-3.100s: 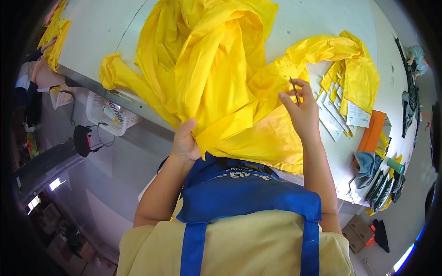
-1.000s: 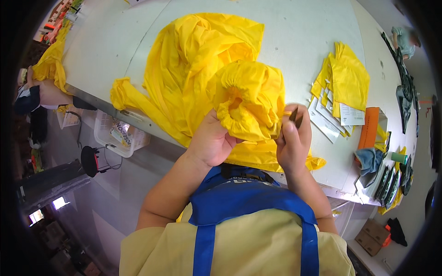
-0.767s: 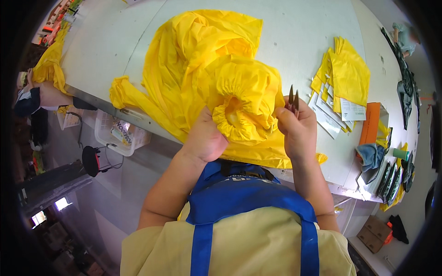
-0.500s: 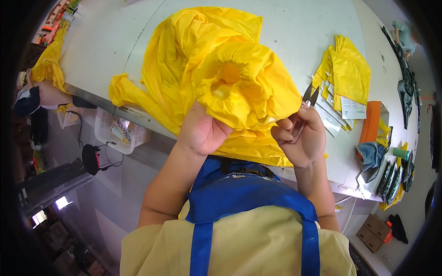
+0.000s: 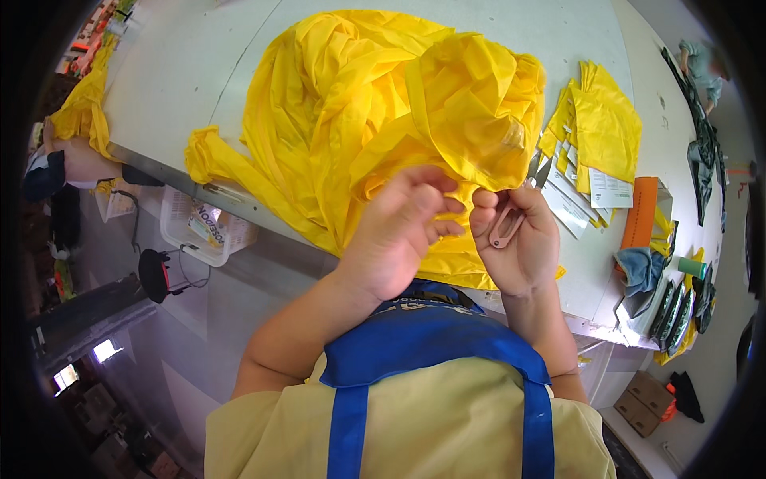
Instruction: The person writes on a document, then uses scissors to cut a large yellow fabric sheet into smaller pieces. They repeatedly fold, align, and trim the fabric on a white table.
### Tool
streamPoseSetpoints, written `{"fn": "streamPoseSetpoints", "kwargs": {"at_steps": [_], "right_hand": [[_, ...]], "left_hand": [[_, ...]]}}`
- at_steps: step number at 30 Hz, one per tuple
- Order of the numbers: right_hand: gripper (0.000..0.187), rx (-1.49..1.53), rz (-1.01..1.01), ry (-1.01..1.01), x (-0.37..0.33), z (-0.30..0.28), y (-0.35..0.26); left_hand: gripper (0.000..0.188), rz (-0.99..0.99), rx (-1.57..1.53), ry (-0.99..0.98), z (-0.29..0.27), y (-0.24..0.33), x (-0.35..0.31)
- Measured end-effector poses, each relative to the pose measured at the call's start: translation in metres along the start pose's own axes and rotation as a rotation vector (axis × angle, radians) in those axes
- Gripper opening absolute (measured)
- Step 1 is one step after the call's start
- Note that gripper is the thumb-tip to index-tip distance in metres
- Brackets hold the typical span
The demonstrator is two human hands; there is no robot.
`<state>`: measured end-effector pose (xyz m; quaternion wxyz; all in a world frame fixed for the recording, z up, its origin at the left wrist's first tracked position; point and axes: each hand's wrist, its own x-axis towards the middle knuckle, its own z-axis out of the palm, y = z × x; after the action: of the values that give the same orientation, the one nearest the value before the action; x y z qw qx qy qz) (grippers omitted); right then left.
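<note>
A yellow garment [image 5: 311,112] of thin, smooth fabric lies bunched on the table in front of me. Its rounded, gathered part [image 5: 479,104] is lifted toward the right. My right hand [image 5: 531,247] pinches the lower edge of that part between thumb and fingertip. The same hand grips a pair of thread snips [image 5: 506,223], whose dark blades point up past the thumb. Just left of it, my left hand [image 5: 387,231] is beside the fabric with its fingers curved and apart, and nothing shows in it. The gathered opening faces away from view.
Folded yellow pouches [image 5: 608,136] with white printed cards lie at the right of the table [image 5: 187,64]. Beyond them are an orange box [image 5: 641,211] and a blue cloth [image 5: 640,270]. A white basket [image 5: 219,251] sits below the left edge. Other people are at the far left and far right.
The gathered part has turned over and moved up and right, so its elastic opening no longer shows. My left hand has let go of it and moved right, toward my right hand.
</note>
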<state>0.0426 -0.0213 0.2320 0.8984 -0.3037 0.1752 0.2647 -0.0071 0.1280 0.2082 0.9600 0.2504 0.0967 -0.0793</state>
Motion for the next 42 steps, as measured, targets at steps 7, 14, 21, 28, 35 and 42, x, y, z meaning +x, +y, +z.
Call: {"fn": "streamPoseSetpoints", "kwargs": {"at_steps": [7,14,21,28,35,42], "right_hand": [[0.013,-0.024,0.011,-0.197,0.002,-0.002,-0.006],[0.010,-0.248,-0.015,-0.054,0.017,-0.013,-0.006],[0.026,-1.226,-1.157,-0.153,-0.003,-0.009,-0.007],[0.019,-1.510,-1.470,-0.256,0.011,0.005,-0.016],[0.027,-1.284,-1.125,-0.363,0.007,-0.007,-0.014],[0.037,-1.434,-1.063,-0.251,0.006,-0.036,-0.023]], "left_hand": [[0.019,0.018,0.240,0.082,0.010,0.000,0.018],[0.022,0.086,0.069,-0.057,0.022,0.004,0.018],[0.021,0.056,0.178,0.005,0.025,0.013,0.018],[0.017,0.011,0.160,0.054,0.030,0.011,0.018],[0.015,0.017,0.098,0.035,0.024,0.009,0.021],[0.012,-0.010,0.063,0.015,0.021,0.010,0.023]]}}
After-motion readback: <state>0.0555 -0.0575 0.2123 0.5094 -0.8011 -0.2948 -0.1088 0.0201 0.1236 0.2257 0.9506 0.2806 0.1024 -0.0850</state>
